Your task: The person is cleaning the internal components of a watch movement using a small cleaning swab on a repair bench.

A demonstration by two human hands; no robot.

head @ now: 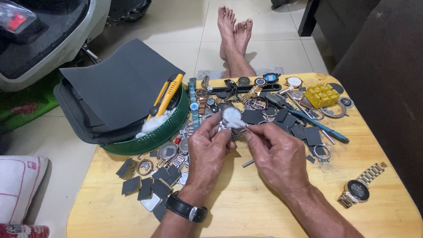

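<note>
- Head view shows two bare hands held close over a yellow wooden counter (246, 207).
- Left hand (207, 152) has its grip closed around a round watch case (231, 115), held up just above the counter.
- Right hand (275, 156) pinches a bit of white cotton (240, 125) against the watch case, so its grip is closed on the cotton.
- My guess is the wiping is partway done: the face looks pale and clean, but I cannot tell how much is left.
- Many more watches and loose parts lie on the counter, and a gold watch (359, 190) sits well apart on the right.
- A green basket (150, 139) at the left edge holds dark sheets (119, 81), more white cotton and a yellow tool (169, 94).
- A small yellow block (322, 94) with square holes stands near the far side; I cannot see anything inside it.
</note>
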